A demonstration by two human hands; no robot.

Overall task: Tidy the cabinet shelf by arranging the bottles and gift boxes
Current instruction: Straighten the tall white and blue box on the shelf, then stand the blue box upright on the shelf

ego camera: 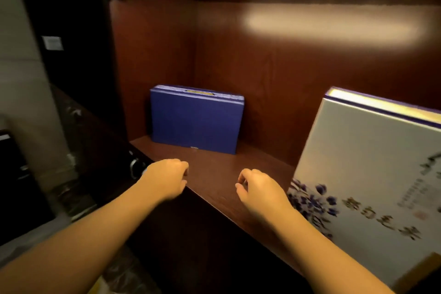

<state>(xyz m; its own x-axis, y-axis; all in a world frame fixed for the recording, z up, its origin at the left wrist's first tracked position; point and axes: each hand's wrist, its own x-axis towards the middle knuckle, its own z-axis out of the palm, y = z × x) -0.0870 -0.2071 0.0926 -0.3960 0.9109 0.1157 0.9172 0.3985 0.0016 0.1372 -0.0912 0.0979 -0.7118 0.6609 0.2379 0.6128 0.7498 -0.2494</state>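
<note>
Two rectangular gift boxes, matte blue box [195, 122] and glossy white box [372, 179], stand on polished wood shelf [214, 174].

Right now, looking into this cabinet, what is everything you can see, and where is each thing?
Blue gift box: one, deep blue with a yellowish slot on top, standing upright at the back left of the shelf, close to the back wall.
White gift box: one, white with blue flowers and dark lettering, standing tilted at the right front of the shelf, partly out of view.
Shelf: one, dark reddish-brown wood, bare between the two boxes.
Cabinet walls: reddish-brown wood, with a glare of light on the back panel.
Bottles: none visible.
Left hand: one, loosely curled, empty, at the shelf's front edge.
Right hand: one, loosely curled, empty, over the shelf beside the white box.
</note>
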